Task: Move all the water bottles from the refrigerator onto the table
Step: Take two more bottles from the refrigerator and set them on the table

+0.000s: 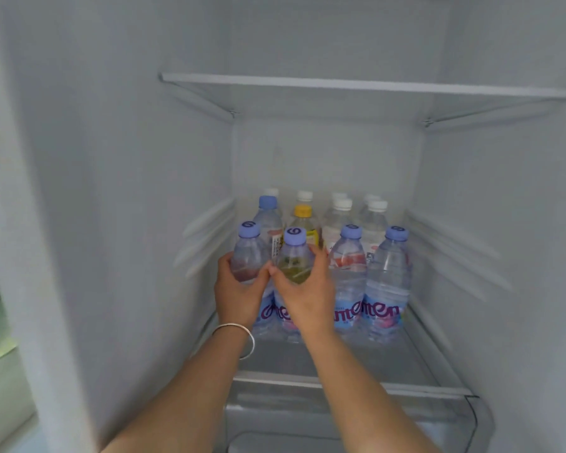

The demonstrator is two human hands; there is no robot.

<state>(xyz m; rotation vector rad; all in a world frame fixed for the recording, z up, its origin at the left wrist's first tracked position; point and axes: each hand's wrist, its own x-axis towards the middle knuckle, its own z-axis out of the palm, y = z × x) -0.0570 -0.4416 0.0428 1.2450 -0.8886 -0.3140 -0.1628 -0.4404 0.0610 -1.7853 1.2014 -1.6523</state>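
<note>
Several clear water bottles stand on a glass shelf [415, 358] inside the open refrigerator. The front row has purple caps and blue labels. My left hand [237, 294] grips the front-left bottle [249, 248] around its body. Right beside it, my right hand [303, 289] grips the second bottle [294, 253]. Two more purple-capped bottles [349, 266] [389, 276] stand to the right. Behind them are white-capped bottles [374, 220], another purple-capped one [268, 214] and a yellow-capped bottle [304, 223].
An upper glass shelf [366, 85] hangs above the bottles. The refrigerator's side walls [138, 191] close in left and right. A clear drawer [350, 420] sits below the bottle shelf. A strip of room shows at the far left edge.
</note>
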